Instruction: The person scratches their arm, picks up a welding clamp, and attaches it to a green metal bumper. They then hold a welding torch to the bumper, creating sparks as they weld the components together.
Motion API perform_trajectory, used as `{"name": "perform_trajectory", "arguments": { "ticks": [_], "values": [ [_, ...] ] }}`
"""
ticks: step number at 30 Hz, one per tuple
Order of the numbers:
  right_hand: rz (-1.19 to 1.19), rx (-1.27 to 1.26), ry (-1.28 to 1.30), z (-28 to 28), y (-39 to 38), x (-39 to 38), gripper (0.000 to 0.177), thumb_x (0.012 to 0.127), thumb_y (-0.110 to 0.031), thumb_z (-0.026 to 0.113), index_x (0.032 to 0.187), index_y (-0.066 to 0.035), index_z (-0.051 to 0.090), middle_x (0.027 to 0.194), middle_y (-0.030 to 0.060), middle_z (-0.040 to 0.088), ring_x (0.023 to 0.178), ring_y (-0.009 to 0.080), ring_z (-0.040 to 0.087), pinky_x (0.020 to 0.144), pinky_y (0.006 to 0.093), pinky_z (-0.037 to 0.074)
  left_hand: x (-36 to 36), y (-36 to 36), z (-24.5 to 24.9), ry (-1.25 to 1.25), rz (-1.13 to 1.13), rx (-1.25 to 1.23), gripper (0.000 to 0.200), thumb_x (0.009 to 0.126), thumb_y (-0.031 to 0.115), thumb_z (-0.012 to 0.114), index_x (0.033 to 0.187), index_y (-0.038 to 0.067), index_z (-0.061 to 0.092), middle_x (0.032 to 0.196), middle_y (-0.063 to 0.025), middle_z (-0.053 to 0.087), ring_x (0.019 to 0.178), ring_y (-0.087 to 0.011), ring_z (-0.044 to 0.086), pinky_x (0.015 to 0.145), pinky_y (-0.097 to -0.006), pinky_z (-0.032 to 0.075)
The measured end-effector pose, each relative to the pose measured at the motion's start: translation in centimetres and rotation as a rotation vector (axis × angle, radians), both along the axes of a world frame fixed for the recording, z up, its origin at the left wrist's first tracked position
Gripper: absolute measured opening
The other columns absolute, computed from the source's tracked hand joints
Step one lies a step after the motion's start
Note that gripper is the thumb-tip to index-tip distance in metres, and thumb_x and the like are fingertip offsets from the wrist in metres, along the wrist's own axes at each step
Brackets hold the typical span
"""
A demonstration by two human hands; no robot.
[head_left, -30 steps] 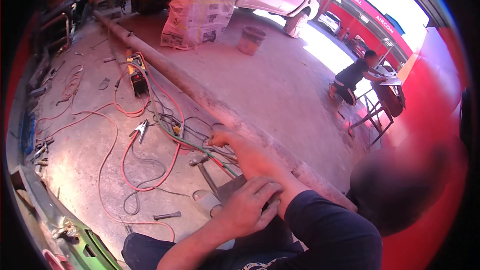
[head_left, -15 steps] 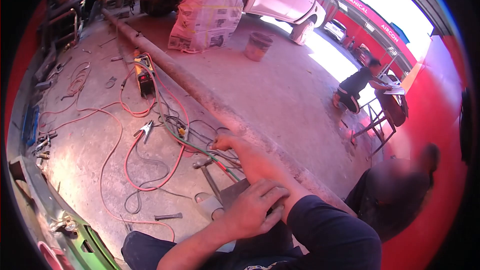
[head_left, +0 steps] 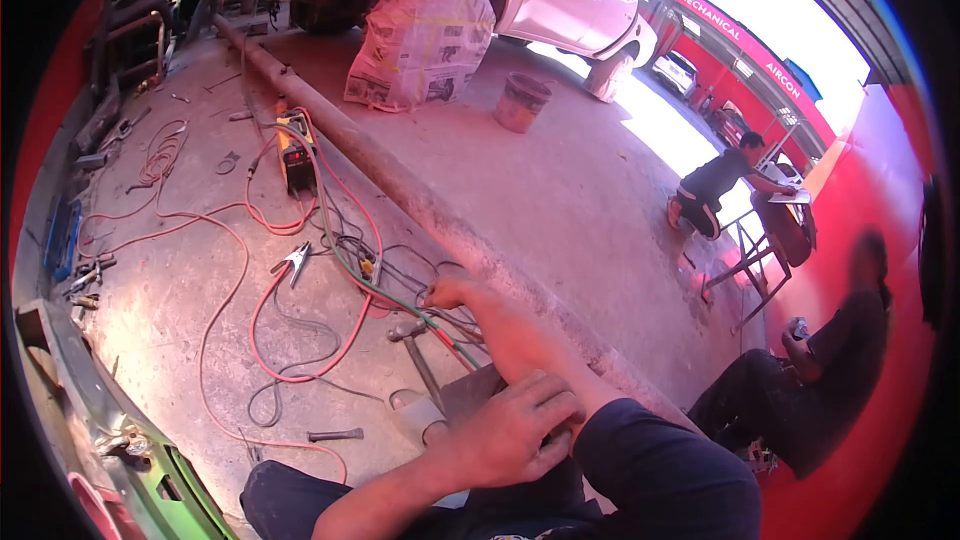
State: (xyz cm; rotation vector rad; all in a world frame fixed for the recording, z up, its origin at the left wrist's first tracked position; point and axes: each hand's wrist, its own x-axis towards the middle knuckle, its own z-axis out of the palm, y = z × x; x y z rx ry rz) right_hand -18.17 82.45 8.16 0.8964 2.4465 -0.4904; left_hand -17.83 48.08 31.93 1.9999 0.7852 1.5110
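Green and red cables (head_left: 437, 325) run across the concrete floor (head_left: 180, 290) just beside my right hand (head_left: 446, 292), whose fingers are curled; I can't tell from this view whether they close on a cable. My left hand (head_left: 525, 430) lies at the right forearm (head_left: 530, 330) near the elbow, fingers bent and the thumb spread apart from them. Just below the right hand, a hammer (head_left: 418, 360) lies with its head towards the tangled dark cables (head_left: 345, 240). Farther left I see a metal clamp (head_left: 294, 262) on a red lead, and beyond it a yellow and black machine (head_left: 297, 158) standing on the floor. Past my right arm, a long rusty pipe (head_left: 400, 185) crosses diagonally. One person (head_left: 820, 360) sits on my right by the red wall; another (head_left: 715, 185) crouches at a metal stand (head_left: 750, 265) farther off.
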Motion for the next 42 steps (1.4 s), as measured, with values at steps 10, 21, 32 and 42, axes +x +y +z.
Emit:
{"name": "perform_trajectory", "arguments": {
  "ticks": [10, 21, 32, 42],
  "values": [
    [-0.07, -0.079, 0.147, -0.7, 0.8, 1.4, 0.053, 0.091, -0.052, 0.068, 0.1, 0.0, 0.076, 0.085, 0.0185, 0.074, 0.075, 0.0286, 0.068, 0.072, 0.0463, 0.053, -0.2, 0.5, -0.7, 0.018, 0.114, -0.036, 0.038, 0.086, 0.015, 0.072, 0.12, 0.004, 0.061, 0.113, -0.018, 0.061, 0.103, -0.0393, 0.063, 0.091, -0.0449, 0.053],
    [0.01, 0.007, 0.096, -0.4, 0.6, 0.9, 0.056, 0.093, -0.055, 0.062, 0.1, -0.002, 0.078, 0.092, 0.0206, 0.075, 0.083, 0.0328, 0.073, 0.078, 0.0469, 0.055, -0.6, 0.5, -0.9, 0.069, 0.154, -0.023, 0.049, 0.084, 0.02, 0.074, 0.128, 0.002, 0.058, 0.13, -0.0217, 0.057, 0.119, -0.0407, 0.059, 0.103, -0.048, 0.048],
    [-0.022, -0.06, 0.069, -0.3, 0.0, 0.3, 0.055, 0.09, -0.055, 0.067, 0.109, -0.004, 0.077, 0.111, 0.02, 0.075, 0.105, 0.034, 0.07, 0.091, 0.0456, 0.053, -0.6, 0.7, -0.5, 0.017, 0.014, 0.014, 0.035, 0.079, 0.013, 0.074, 0.11, 0.004, 0.062, 0.107, -0.0141, 0.063, 0.098, -0.0359, 0.061, 0.088, -0.0432, 0.051],
    [-0.121, -0.039, 0.131, -0.9, 0.9, 1.5, 0.054, 0.091, -0.051, 0.067, 0.107, -0.001, 0.076, 0.093, 0.0173, 0.076, 0.078, 0.0273, 0.07, 0.073, 0.0439, 0.055, -1.1, 1.3, -1.4, 0.087, 0.107, -0.061, 0.047, 0.09, 0.027, 0.071, 0.128, 0.003, 0.059, 0.129, -0.0186, 0.061, 0.125, -0.0382, 0.057, 0.107, -0.0478, 0.045]
  ]
}}
